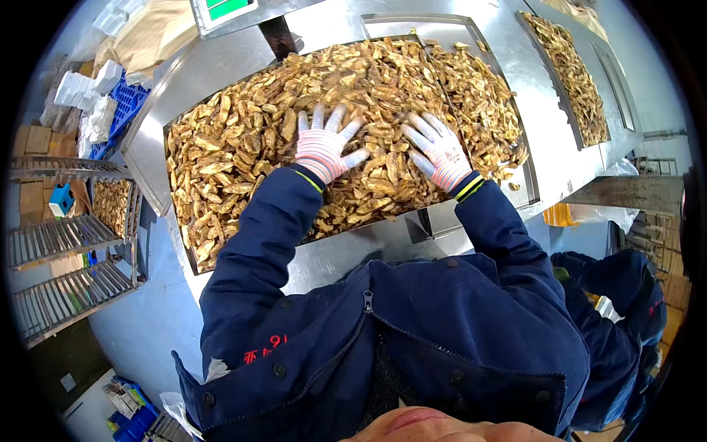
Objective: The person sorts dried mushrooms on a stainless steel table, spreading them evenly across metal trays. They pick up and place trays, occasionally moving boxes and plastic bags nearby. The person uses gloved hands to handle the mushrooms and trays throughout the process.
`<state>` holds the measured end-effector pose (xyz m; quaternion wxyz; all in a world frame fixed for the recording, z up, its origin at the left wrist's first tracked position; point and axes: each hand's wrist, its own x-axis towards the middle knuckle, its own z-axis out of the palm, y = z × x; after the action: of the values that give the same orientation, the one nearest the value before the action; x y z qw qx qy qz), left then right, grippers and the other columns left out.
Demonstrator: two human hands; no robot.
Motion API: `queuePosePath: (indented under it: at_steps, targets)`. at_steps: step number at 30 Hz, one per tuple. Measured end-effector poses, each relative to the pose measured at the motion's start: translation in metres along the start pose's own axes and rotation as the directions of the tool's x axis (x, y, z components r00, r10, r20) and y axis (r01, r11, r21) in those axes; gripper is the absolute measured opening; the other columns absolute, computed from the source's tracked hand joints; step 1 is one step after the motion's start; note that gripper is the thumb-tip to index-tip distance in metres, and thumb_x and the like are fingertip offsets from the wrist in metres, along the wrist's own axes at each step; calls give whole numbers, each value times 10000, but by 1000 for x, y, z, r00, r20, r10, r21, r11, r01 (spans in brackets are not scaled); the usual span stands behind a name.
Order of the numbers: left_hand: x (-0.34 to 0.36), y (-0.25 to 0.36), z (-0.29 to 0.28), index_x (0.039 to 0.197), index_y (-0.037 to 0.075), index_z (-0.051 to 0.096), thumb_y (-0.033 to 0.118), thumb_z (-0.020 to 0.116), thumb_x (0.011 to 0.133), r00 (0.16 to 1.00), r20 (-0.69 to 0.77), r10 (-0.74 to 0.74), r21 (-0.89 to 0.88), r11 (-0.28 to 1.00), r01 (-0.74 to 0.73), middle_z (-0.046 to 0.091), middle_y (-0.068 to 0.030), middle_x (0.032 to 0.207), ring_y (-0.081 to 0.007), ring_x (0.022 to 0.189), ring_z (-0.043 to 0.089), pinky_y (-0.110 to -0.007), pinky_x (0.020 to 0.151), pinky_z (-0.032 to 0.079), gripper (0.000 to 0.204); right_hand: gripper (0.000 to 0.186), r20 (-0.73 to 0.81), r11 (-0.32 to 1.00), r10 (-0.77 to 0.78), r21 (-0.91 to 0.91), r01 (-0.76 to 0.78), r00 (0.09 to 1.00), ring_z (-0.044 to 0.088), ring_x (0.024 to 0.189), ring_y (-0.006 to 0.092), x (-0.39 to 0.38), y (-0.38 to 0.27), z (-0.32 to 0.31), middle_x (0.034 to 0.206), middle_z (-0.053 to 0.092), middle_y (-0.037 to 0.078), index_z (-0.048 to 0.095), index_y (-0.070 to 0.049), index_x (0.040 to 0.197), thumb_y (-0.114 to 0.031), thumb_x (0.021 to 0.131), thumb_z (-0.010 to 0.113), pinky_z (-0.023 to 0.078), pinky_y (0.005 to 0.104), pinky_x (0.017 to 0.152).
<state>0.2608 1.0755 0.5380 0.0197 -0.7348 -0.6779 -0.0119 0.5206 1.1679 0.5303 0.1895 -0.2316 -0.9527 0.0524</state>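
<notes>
Small, elongated, brown and yellow dried pieces [236,147] fill a wide recessed metal tray; I cannot tell their exact kind. My left hand [324,144], in a white glove with coloured stripes, lies palm down on the pieces near the middle, fingers spread. In a matching glove, my right hand [440,152] rests on them further right, near the tray's dark divider, with its fingers stretched out toward the far left. Neither hand visibly grips anything; what lies under the palms is hidden. More of the pieces [482,103] spread loosely beyond the divider.
The steel table [556,140] carries another long bed of pieces [571,77] at far right. A device with a green display [227,7] stands at the far edge. Slatted racks [66,258] are at left. Another person's dark sleeve [618,324] is close on my right.
</notes>
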Motion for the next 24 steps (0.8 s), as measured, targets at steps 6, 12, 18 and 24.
queuePosePath:
  at_steps: [6,12,18,24]
  targets:
    - [-32,13,-19,1418,239,426,707,547,763,993,-43,114,-79,990,-117,322,-154,1497,-443,1381,227,-612,1112,123,814,617,-73,989,148,7,-148,986,390,1287,405,-34,6,-7,1426,423,167,475,-105,1363,-344,820,648,326,481,1072]
    - [-50,19,-8,1410,232,425,674,501,820,992,26,122,-96,988,-119,370,-108,1478,-429,1382,240,-602,1106,169,741,585,-127,993,115,22,-113,985,405,1288,381,-31,5,0,1413,449,151,492,-142,1358,-328,826,646,330,480,1067]
    - [-121,-3,-4,1433,215,402,676,552,767,999,-1,-35,-52,998,35,295,-175,1509,-427,1401,206,-608,1117,113,824,662,-81,977,206,67,-201,975,347,1328,392,-49,-9,6,1455,390,181,448,-106,1393,-360,817,653,272,476,1101]
    - [-129,-12,-8,1424,204,403,665,529,802,984,-111,-138,-108,986,126,341,-165,1479,-419,1377,258,-610,1109,140,784,658,-220,993,116,32,-112,968,366,1308,405,-27,-18,0,1436,411,188,465,-103,1382,-278,791,695,302,490,1079]
